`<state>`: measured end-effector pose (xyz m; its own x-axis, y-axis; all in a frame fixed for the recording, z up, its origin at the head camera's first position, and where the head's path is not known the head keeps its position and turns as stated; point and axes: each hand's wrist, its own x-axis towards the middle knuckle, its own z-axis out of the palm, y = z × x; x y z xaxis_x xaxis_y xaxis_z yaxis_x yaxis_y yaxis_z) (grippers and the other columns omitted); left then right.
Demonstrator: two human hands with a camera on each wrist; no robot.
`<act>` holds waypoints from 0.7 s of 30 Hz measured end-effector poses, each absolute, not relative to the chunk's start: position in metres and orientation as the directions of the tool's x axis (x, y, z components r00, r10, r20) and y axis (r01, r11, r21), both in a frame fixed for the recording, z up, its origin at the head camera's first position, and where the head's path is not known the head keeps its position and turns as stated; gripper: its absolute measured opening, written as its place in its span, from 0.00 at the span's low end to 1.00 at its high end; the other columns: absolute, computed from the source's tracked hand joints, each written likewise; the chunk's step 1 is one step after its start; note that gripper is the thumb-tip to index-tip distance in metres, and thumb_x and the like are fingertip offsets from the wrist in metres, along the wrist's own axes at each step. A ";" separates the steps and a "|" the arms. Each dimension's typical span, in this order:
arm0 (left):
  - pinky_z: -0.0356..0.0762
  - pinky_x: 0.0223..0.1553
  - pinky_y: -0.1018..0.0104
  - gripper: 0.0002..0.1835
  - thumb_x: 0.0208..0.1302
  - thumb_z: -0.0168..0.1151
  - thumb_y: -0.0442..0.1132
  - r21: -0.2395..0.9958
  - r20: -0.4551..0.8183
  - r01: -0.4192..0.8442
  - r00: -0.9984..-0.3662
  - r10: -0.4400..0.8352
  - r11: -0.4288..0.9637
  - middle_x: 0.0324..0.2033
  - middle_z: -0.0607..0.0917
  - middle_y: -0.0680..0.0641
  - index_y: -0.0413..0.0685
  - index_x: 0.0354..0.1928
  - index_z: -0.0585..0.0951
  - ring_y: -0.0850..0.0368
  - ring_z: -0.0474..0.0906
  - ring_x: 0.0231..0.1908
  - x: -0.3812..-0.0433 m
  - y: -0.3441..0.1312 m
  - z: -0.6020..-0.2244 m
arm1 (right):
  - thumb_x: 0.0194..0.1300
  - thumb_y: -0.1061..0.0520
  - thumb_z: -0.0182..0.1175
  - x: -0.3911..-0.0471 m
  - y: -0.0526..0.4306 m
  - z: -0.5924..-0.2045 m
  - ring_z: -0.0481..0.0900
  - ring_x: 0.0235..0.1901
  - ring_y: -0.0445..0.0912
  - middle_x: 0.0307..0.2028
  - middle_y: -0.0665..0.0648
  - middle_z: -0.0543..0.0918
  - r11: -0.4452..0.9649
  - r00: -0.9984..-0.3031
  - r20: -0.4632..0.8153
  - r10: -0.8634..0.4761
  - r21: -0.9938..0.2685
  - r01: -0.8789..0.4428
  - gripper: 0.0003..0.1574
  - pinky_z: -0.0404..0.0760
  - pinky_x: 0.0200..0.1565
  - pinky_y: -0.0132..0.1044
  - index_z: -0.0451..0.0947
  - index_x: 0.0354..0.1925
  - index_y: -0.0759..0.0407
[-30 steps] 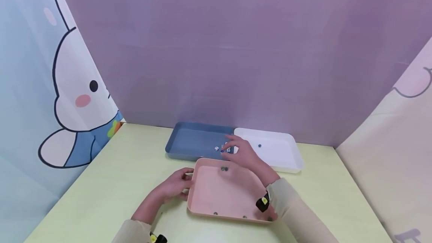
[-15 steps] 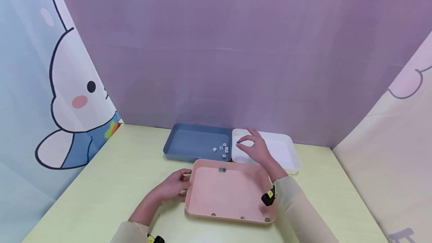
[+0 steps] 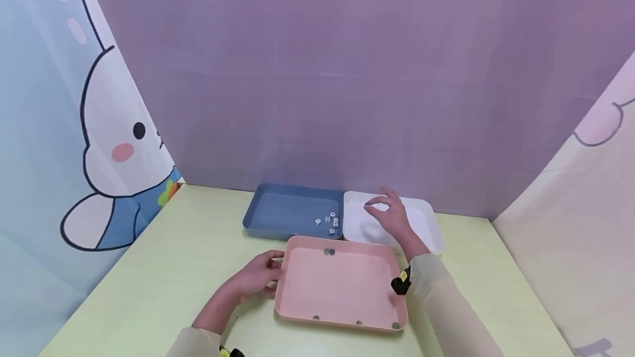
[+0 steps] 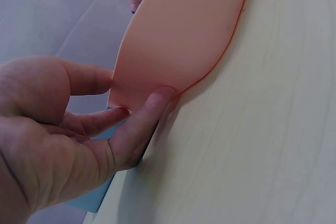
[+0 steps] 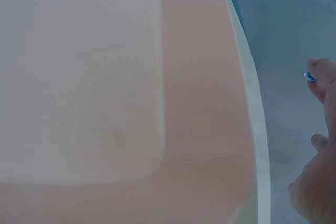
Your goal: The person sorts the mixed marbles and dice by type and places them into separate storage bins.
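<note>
In the head view, a pink tray (image 3: 342,285) lies at the front. My left hand (image 3: 258,274) rests at its left side, fingertips touching the outer wall, as the left wrist view shows. My right hand (image 3: 394,216) is over the white tray (image 3: 421,230), pinching a small shiny blue bead (image 5: 311,76) between thumb and index finger, other fingers raised. Several dark greenish marble-like balls (image 3: 329,252) lie in the pink tray, along its far and near edges. White dice (image 3: 318,222) are grouped in the right part of the blue tray (image 3: 278,208).
The blue and white trays stand side by side behind the pink one, on a pale yellow table (image 3: 198,247). A purple cloth wall (image 3: 317,81) rises right behind them. Printed cloth panels (image 3: 119,180) flank the table.
My right hand has moved right from over the blue tray to over the white tray, still pinching the bead. My left hand has stayed at the pink tray.
</note>
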<state>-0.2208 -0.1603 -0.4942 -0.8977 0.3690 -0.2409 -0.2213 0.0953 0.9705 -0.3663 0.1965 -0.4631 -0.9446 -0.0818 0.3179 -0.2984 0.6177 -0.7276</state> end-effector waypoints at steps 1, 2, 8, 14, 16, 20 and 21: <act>0.83 0.31 0.54 0.30 0.68 0.57 0.32 0.970 -0.242 -0.223 -0.897 0.370 0.094 0.38 0.71 0.38 0.32 0.69 0.61 0.49 0.76 0.35 -0.221 -0.160 -0.494 | 0.58 0.54 0.71 -0.368 0.198 -0.465 0.48 0.71 0.62 0.70 0.66 0.61 0.615 -0.942 0.327 -0.074 -0.729 -0.301 0.11 0.52 0.66 0.62 0.87 0.36 0.61; 0.83 0.31 0.54 0.30 0.68 0.57 0.33 0.970 -0.243 -0.224 -0.896 0.371 0.094 0.38 0.71 0.38 0.32 0.69 0.61 0.49 0.77 0.35 -0.221 -0.160 -0.494 | 0.58 0.55 0.71 -0.370 0.199 -0.466 0.49 0.71 0.63 0.70 0.67 0.61 0.613 -0.941 0.333 -0.069 -0.730 -0.303 0.11 0.53 0.66 0.62 0.87 0.36 0.62; 0.83 0.30 0.54 0.31 0.67 0.57 0.32 0.969 -0.247 -0.228 -0.897 0.365 0.095 0.39 0.72 0.38 0.32 0.69 0.60 0.49 0.77 0.35 -0.219 -0.160 -0.493 | 0.59 0.56 0.70 -0.374 0.201 -0.469 0.50 0.71 0.63 0.71 0.66 0.59 0.588 -0.947 0.319 -0.049 -0.757 -0.285 0.11 0.52 0.66 0.60 0.87 0.37 0.62; 0.83 0.30 0.54 0.31 0.67 0.56 0.31 0.970 -0.245 -0.226 -0.899 0.363 0.093 0.40 0.72 0.37 0.33 0.70 0.60 0.48 0.77 0.36 -0.218 -0.159 -0.492 | 0.58 0.55 0.71 -0.376 0.203 -0.472 0.50 0.71 0.63 0.71 0.66 0.58 0.586 -0.958 0.287 -0.023 -0.773 -0.245 0.13 0.51 0.67 0.58 0.86 0.39 0.63; 0.83 0.30 0.54 0.31 0.68 0.56 0.31 0.970 -0.242 -0.224 -0.900 0.363 0.091 0.40 0.72 0.37 0.33 0.69 0.60 0.48 0.77 0.35 -0.218 -0.159 -0.492 | 0.58 0.55 0.71 -0.377 0.204 -0.473 0.50 0.71 0.63 0.71 0.66 0.58 0.582 -0.962 0.273 -0.012 -0.780 -0.229 0.14 0.50 0.67 0.58 0.86 0.40 0.63; 0.83 0.30 0.54 0.30 0.68 0.56 0.31 0.973 -0.233 -0.215 -0.902 0.363 0.089 0.39 0.72 0.37 0.32 0.69 0.60 0.48 0.77 0.35 -0.217 -0.160 -0.492 | 0.59 0.54 0.70 -0.377 0.205 -0.476 0.49 0.71 0.62 0.72 0.65 0.57 0.572 -0.970 0.243 0.007 -0.796 -0.196 0.15 0.50 0.68 0.57 0.86 0.41 0.63; 0.83 0.29 0.54 0.30 0.68 0.56 0.31 0.973 -0.232 -0.214 -0.903 0.362 0.090 0.39 0.72 0.37 0.32 0.69 0.61 0.49 0.77 0.35 -0.217 -0.160 -0.492 | 0.59 0.54 0.70 -0.378 0.205 -0.476 0.48 0.71 0.62 0.72 0.64 0.57 0.570 -0.972 0.237 0.008 -0.799 -0.190 0.15 0.49 0.68 0.57 0.86 0.41 0.63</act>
<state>-0.2175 -0.1598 -0.4918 -0.9030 0.3616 -0.2322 -0.2139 0.0903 0.9727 -0.3776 0.2052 -0.4762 -0.9715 0.0083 0.2367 -0.1898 0.5705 -0.7991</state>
